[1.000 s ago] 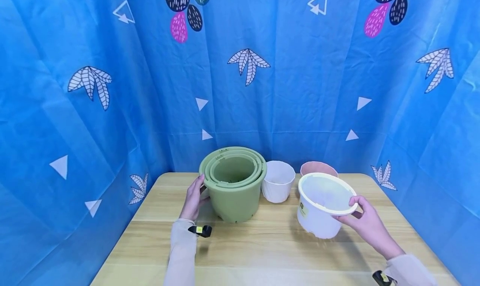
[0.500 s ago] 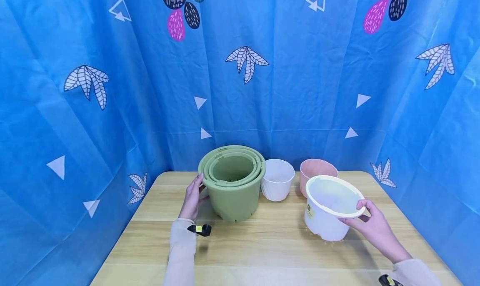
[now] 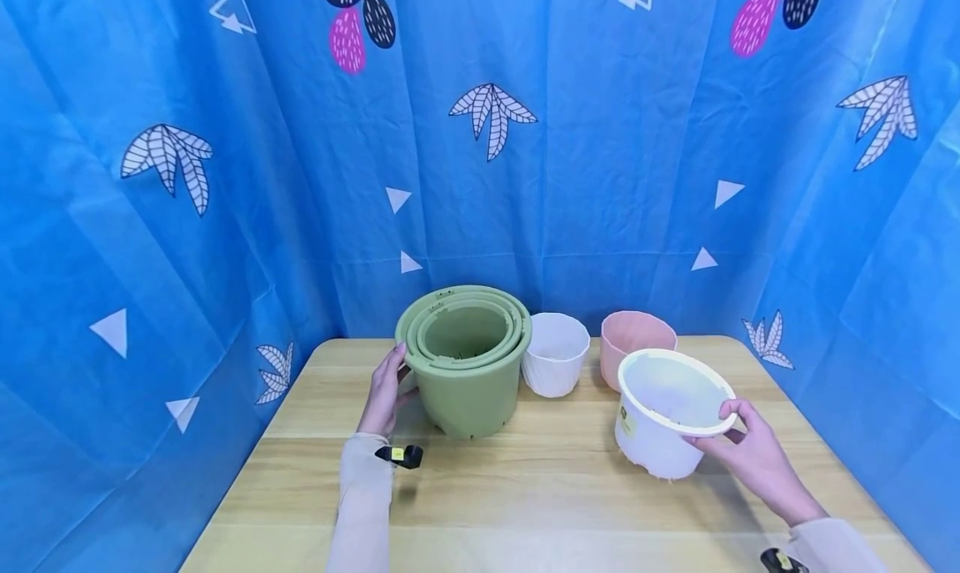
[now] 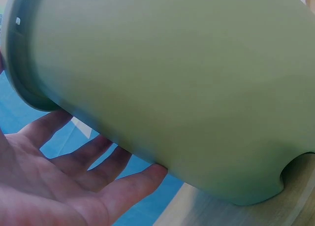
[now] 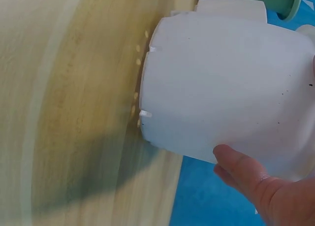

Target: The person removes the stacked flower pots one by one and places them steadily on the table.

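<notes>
On the table stood three nested green flowerpots, your left hand touching the outermost, fingers spread. Your right hand pinched one tilted smooth white flowerpot by its rim; behind were one pink planter and one fluted white planter. Only the head view showed the pinched pot's yellowish label, print illegible.

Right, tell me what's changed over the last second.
The right hand has moved the smooth round white plastic pot to the right, away from the stack of nested round green plastic pots, uncovering more of the round pink pot behind. Nothing was taken hold of or let go. The left hand stays against the green stack, which stayed put, as did the white ridged pot.
</notes>
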{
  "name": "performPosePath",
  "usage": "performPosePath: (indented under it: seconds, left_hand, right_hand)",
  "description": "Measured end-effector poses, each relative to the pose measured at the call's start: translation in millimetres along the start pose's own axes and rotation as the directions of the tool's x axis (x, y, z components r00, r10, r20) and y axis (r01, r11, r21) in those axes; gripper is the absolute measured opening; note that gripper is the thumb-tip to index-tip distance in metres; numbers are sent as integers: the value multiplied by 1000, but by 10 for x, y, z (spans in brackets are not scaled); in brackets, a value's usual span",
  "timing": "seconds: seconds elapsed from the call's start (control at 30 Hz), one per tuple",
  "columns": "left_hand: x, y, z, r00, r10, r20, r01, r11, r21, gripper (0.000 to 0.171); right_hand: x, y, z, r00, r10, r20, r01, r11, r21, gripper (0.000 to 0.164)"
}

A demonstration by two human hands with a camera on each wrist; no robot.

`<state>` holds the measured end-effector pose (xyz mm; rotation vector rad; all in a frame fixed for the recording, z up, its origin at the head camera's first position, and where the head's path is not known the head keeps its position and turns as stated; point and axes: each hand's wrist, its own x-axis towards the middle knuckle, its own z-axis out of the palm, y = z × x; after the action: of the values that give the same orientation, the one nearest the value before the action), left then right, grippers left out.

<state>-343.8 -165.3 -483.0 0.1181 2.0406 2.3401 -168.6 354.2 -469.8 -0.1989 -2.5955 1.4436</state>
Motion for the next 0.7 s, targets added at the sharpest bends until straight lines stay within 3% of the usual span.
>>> performPosePath:
  seconds: [0.27, 0.7]
  left_hand:
    - [20, -2, 0, 1000, 1, -1, -1, 1000, -5, 69]
    - [29, 3, 7, 1000, 3, -11, -3, 1000, -9, 69]
  right_hand:
    - [10, 65, 36, 999, -34, -9, 34, 999, -5, 62]
    - [20, 86, 60, 1000, -15, 13, 15, 1000, 25, 58]
